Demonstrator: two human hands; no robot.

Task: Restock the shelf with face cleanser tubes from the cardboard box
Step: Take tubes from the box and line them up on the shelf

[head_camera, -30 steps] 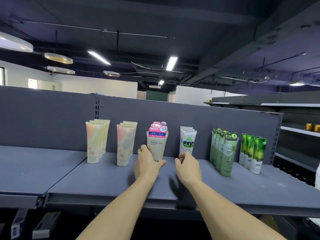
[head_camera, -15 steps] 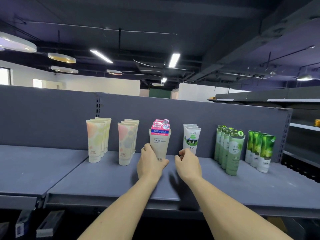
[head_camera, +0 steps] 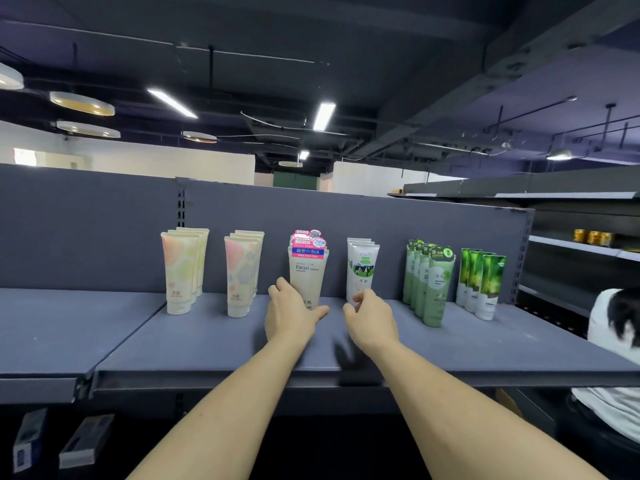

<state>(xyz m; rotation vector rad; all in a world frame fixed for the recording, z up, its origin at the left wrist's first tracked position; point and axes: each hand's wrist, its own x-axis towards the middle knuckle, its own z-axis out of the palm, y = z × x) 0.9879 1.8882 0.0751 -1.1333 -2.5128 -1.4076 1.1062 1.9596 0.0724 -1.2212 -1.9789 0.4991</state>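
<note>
Cleanser tubes: six rows stand upright along the back edge of the shelf (head_camera: 207, 344), caps down, against the rear panel.
Beige Facial tube (head_camera: 308, 275): front of the third row from the left edge, midway along the shelf.
Left hand (head_camera: 291, 315): your grip is around the base of the beige Facial tube, thumb reaching across its front.
Right hand (head_camera: 372, 318): your fingers are curled just in front of the white tube (head_camera: 362, 271); whether they pinch its base or hold nothing, you cannot tell.
Step in hand: judging by this, you are seating and squaring a tube at the front of its row.
Next move: likely let go without tipping the tube, check that it faces forward, then go back for more stock.
Hidden: the cardboard box is not in view; the bases of both tubes sit behind your hands.
Cut off: a person in a white top (head_camera: 613, 341) is cropped at the right frame edge, and small boxes (head_camera: 81, 441) lie dim below the shelf.
</note>
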